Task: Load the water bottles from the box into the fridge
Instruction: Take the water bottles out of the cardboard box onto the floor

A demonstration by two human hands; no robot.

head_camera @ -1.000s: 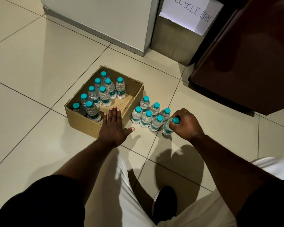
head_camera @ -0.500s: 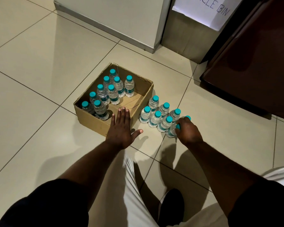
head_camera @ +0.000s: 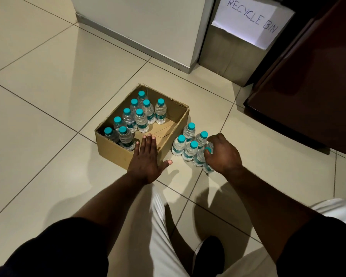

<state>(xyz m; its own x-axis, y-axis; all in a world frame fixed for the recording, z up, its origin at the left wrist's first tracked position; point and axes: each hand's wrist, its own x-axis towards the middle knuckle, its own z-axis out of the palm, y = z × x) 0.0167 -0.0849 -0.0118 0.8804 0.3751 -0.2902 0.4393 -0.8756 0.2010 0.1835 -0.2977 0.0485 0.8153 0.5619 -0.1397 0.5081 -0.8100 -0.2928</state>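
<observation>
While the left hand lies flat on the near wall of the box, fingers straight and gripping nothing, nine boxed bottles stand upright inside, bunched toward its left and far sides. Just right of the box, the floor bottles stand upright on the floor, caps up, packed close together. The right hand sits over the near-right end of that bunch, fingers curled round the top of the end bottle; it may be hiding another. The dark fridge is further right and beyond. So the load likely goes right and away. The right hand is nearer the floor bottles and the fridge, the left hand nearer the box. All long axes are vertical, so a grab from above suits.
</observation>
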